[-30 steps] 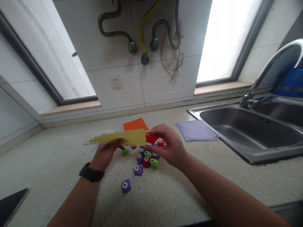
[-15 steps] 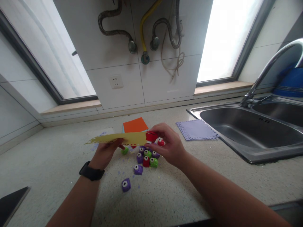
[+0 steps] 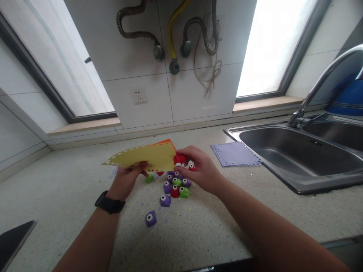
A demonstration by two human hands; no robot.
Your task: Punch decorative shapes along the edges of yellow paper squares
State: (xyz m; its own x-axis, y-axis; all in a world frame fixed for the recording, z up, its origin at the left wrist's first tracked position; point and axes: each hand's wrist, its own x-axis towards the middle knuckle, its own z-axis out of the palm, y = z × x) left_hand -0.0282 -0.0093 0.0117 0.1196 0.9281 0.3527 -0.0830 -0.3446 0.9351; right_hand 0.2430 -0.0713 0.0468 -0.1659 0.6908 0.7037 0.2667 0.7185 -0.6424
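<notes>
Speckled worktop [image 3: 65,196] runs along below a tiled wall [image 3: 153,109], with a steel sink [image 3: 306,181] at two o'clock from a cluster of small punches [image 3: 176,182]. At ten o'clock from that cluster, the yellow sheet [image 3: 141,155] is held up clear of the worktop, the left hand [image 3: 126,182] pinching its lower edge. At the sheet's three o'clock edge, the right hand [image 3: 202,168] pinches a red punch [image 3: 179,159] between thumb and fingers. I'd guess the sheet is light and bendy, its holed border easily torn; the plain middle seems the safer hold. The punch looks hard and smooth, best squeezed top and bottom.
</notes>
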